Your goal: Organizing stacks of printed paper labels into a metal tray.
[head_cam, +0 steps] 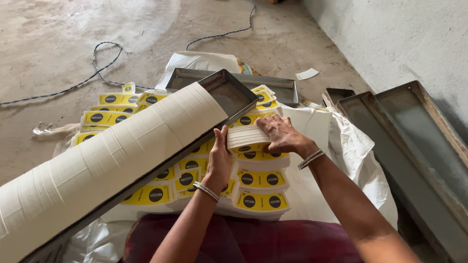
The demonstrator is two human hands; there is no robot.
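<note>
Both my hands grip one thick white stack of paper labels [246, 137], held edge-on just past the open end of a long metal tray [229, 95]. My left hand [219, 158] clasps its left end and my right hand [280, 134] covers its right end from above. The tray slants from the lower left up to the middle and holds a long curved row of white label stacks [107, 156]. Beneath my hands lie several yellow-and-white label stacks with black round marks [261, 180], spread over a white sack [341, 141].
Empty metal trays [404, 141] lie along the wall on the right, and another one [278, 87] sits behind the labels. A dark cable [105, 58] trails over the concrete floor. A maroon cloth [243, 241] covers my lap at the bottom.
</note>
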